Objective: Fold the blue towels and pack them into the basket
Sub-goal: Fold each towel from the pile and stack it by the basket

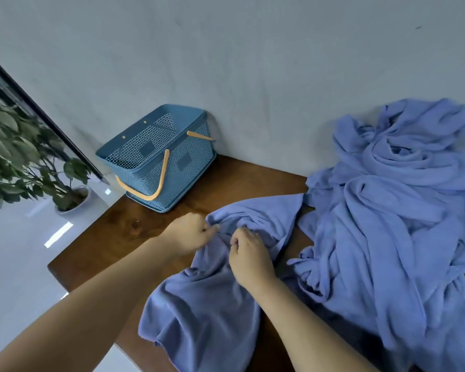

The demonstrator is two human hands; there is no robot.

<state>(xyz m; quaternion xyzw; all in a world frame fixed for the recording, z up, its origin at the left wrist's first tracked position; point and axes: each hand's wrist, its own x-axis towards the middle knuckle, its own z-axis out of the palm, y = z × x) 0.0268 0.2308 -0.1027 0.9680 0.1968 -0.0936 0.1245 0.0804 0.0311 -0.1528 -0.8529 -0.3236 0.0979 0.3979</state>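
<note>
A crumpled blue towel lies on the brown table in front of me. My left hand pinches its upper edge, and close beside it my right hand grips the same bunched edge. A big heap of blue towels is piled on the right side of the table. The blue perforated basket with orange handles stands at the table's far left corner against the wall, and nothing shows inside it.
A grey wall runs behind the table. Past the table's left edge lies a glossy white floor, with a potted plant by a dark-framed window.
</note>
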